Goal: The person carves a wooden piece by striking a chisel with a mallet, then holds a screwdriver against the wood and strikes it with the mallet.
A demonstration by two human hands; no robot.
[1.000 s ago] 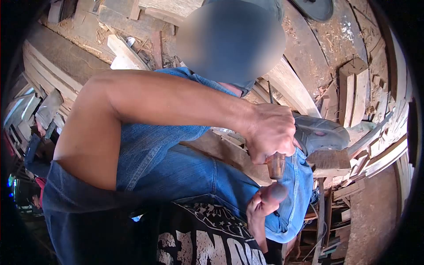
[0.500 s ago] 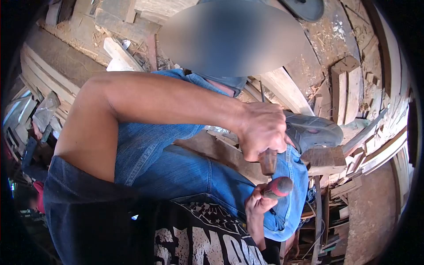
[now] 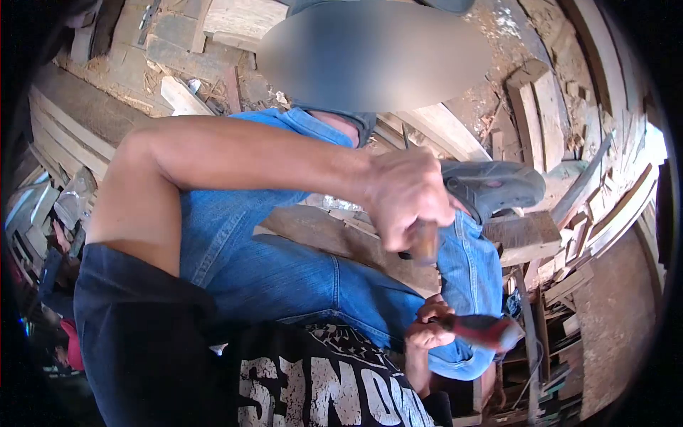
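My left hand is closed around a wooden-handled tool, its handle end poking out below the fist and blurred by motion. A thin dark metal shaft shows above the knuckles; its far end is hidden. Lower and to the right, my right hand grips a tool with a red-and-dark handle. Its light rounded end points right, smeared by motion, and its other end cannot be made out. The two tools are apart, both above my jeans.
A sandalled foot rests by a wooden block. Timber pieces stand behind it at the right. Long boards lie at the left, and offcuts and shavings litter the floor. A blurred oval covers the top middle.
My right hand has moved slightly down, and its red tool has swung right and away from the wooden handle. My left hand has shifted a little up and left.
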